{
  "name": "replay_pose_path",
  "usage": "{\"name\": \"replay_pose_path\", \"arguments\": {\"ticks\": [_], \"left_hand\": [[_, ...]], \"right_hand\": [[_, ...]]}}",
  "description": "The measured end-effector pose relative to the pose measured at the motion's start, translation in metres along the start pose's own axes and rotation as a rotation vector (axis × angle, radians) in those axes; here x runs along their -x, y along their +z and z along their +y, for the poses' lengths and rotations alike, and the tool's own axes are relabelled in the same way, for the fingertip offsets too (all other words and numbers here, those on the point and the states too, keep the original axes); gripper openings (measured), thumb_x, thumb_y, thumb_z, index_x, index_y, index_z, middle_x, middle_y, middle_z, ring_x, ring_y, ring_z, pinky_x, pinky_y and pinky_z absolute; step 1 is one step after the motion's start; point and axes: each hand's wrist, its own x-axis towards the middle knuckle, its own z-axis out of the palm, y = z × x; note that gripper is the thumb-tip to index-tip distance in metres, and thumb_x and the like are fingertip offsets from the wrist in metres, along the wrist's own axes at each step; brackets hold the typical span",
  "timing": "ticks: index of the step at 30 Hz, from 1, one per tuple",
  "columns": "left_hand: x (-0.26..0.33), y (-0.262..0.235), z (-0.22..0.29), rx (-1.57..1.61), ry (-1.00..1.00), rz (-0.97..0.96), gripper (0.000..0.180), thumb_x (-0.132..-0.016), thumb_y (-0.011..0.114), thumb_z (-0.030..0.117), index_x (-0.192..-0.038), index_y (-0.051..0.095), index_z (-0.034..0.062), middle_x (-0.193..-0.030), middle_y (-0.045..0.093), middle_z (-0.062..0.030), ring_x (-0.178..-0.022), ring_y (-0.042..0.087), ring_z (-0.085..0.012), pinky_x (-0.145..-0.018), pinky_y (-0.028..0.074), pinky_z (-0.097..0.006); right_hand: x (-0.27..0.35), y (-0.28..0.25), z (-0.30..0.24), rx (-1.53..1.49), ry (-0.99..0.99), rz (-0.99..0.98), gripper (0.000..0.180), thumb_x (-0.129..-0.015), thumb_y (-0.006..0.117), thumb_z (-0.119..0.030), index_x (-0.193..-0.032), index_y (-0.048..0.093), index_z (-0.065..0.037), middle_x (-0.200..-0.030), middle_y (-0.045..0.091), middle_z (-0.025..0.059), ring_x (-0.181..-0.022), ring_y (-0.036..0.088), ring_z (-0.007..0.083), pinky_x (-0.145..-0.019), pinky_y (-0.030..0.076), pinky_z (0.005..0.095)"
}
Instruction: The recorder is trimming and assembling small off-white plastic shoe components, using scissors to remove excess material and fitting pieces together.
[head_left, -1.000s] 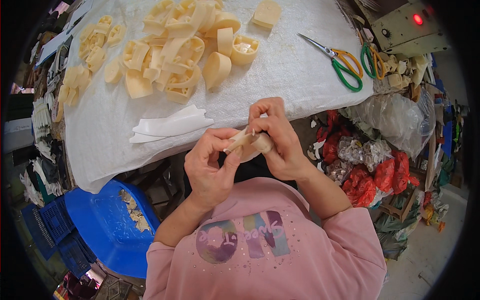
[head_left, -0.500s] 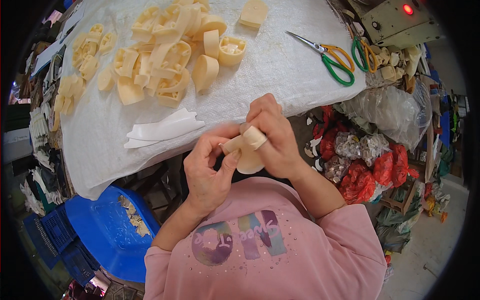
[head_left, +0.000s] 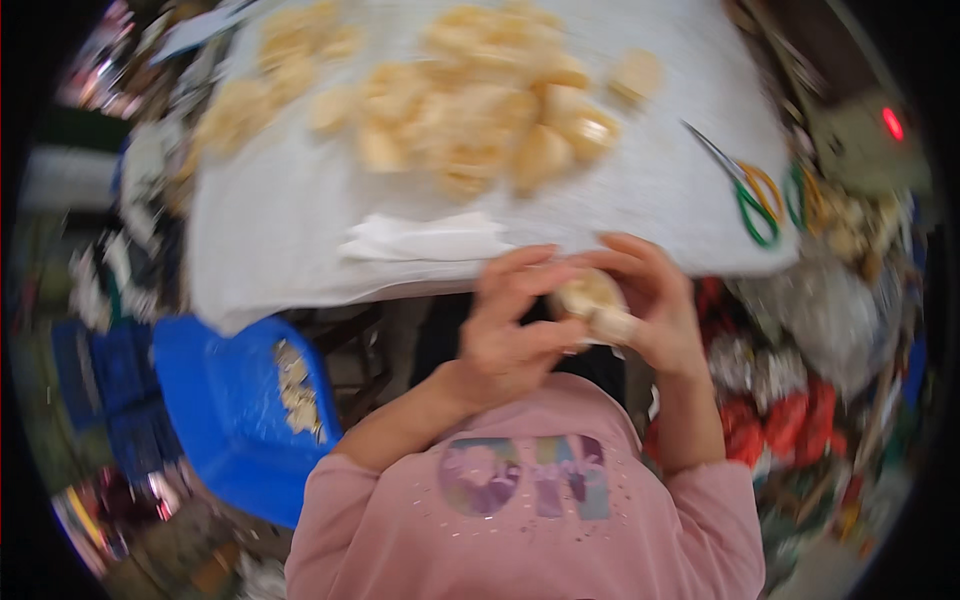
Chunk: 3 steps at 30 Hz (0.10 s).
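Observation:
A cream moulded piece that looks like a shoe heel (head_left: 586, 291) is held between my two hands in front of my chest, just off the table's near edge. My left hand (head_left: 502, 335) grips its left side with thumb and fingers. Closed around the other side is my right hand (head_left: 662, 305), whose thumb seems to carry a pale wrap. Motion blurs the fingers and the piece. On the table near my left hand lie white curved strips (head_left: 425, 238). Farther back sits a pile of similar cream heels (head_left: 470, 110).
White woven sheeting covers the table (head_left: 270, 250). Scissors with green and orange handles (head_left: 752, 195) lie at its right, beside a second pair (head_left: 800, 195). A blue tub (head_left: 215, 410) with scraps stands lower left. Red bags (head_left: 740, 425) and clear plastic (head_left: 820, 315) are at right.
The view has shifted, so the table items appear farther right. My hands have turned the heel, and its hollow-looking side now shows. My right hand has lowered beside it.

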Motion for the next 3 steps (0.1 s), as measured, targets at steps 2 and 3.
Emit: {"name": "replay_pose_path", "arguments": {"ticks": [2,3], "left_hand": [[-0.006,-0.003,0.003,0.068,0.035,-0.013,0.023,-0.070,0.076,0.019,-0.092,0.070,0.0129,-0.130,0.049,-0.0170,-0.115,0.047,-0.0379,-0.094,0.039,-0.045],[-0.003,-0.016,0.003,0.006,0.026,0.006,0.023,-0.070,0.076,0.019,-0.092,0.070,0.0129,-0.130,0.049,-0.0170,-0.115,0.047,-0.0379,-0.094,0.039,-0.045]], "right_hand": [[0.005,-0.004,0.004,-0.049,-0.148,-0.006,0.070,-0.074,0.075,-0.008,-0.134,0.039,-0.002,-0.125,0.054,0.0206,-0.114,0.055,0.0289,-0.100,0.042,0.0397],[-0.008,0.005,0.008,-0.076,-0.156,-0.065,0.070,-0.074,0.075,-0.008,-0.134,0.039,-0.002,-0.125,0.054,0.0206,-0.114,0.055,0.0289,-0.100,0.042,0.0397]]}}
